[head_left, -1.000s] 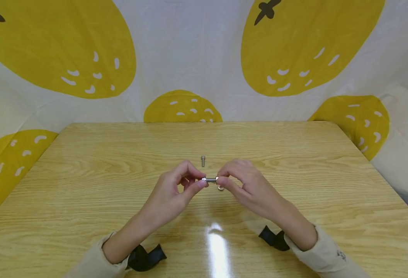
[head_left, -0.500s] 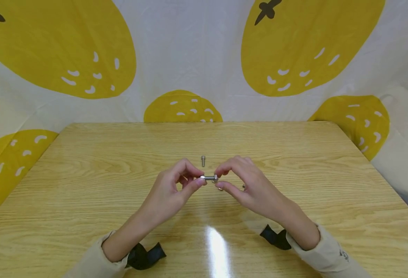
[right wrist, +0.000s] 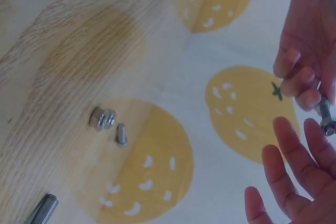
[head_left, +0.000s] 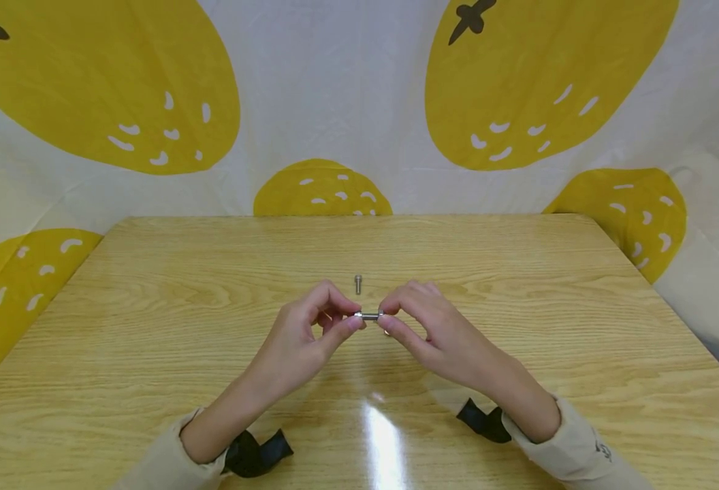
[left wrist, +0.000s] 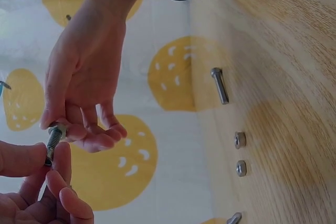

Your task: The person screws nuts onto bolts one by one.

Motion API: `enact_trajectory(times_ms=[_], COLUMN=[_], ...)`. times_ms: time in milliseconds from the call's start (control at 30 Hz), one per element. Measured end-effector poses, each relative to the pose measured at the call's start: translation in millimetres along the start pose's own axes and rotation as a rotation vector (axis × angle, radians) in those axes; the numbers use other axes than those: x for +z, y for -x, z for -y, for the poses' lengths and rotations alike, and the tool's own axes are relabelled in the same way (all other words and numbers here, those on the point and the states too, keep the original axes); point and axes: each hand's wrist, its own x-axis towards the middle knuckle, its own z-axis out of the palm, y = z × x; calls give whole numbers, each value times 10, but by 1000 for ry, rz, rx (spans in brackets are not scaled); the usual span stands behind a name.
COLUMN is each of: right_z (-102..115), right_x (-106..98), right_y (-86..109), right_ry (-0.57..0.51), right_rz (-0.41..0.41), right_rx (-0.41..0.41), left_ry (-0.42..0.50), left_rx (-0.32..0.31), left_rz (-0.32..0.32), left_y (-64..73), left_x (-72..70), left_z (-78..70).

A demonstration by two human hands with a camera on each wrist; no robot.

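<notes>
In the head view my left hand (head_left: pixel 307 333) pinches one end of a metal bolt (head_left: pixel 369 316) between thumb and index finger. The bolt lies sideways in the air above the table. At its other end is a hex nut (right wrist: pixel 328 125), with the bolt's tip showing in its hole in the right wrist view. Thumb and index finger of my right hand (head_left: pixel 436 327) pinch that nut, largely covering it from the head camera. The left wrist view shows the threaded shank (left wrist: pixel 53 141) bare between the two hands. My left fingertips hide the bolt's held end.
On the wooden table (head_left: pixel 212 265), another bolt (head_left: pixel 358 284) lies beyond the hands. Two loose nuts, a near nut (left wrist: pixel 241 168) and a far nut (left wrist: pixel 240 140), lie there, plus a further bolt (right wrist: pixel 43 211). A fruit-patterned cloth (head_left: pixel 335 102) hangs behind the table.
Half a second ago my right thumb and index finger stood apart, with the nut in view. Now they close on it again. My left hand keeps its grip, nearly still.
</notes>
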Motion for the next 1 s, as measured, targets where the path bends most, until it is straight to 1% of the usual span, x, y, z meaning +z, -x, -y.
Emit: enact_trajectory(times_ms=[100,200,333,400,467,533,700,767,867,1000], right_z=[5,15,33,49,63,74,48,36,27,27], right_x=[4,4,-15,-32,-47,-51,-22,-9,-1,-3], right_y=[-2,-3,3,8,14,15,10,6,3,4], right_ry=[-1,8,32,27,19,6,15,15,7,-5], right_rz=[4,9,13,18,17,14,-34,-51,-61,-54], right_rx=[13,42,113,153,176,165,36,-1,-21,-18], left_ry=[3,-4,-6,-7,-13,-19,-19,-18,-19,-18], left_rx=[1,1,-3,-6,-10,-13,-11,-9,-3,-6], left_rz=[0,1,2,3,4,6,6,5,5,5], left_y=[2,2,4,5,5,5,3,4,3,1], left_x=[6,15,22,19,12,3,-11,-12,-13,-17], left_z=[-1,4,11,9,8,9,10,10,10,3])
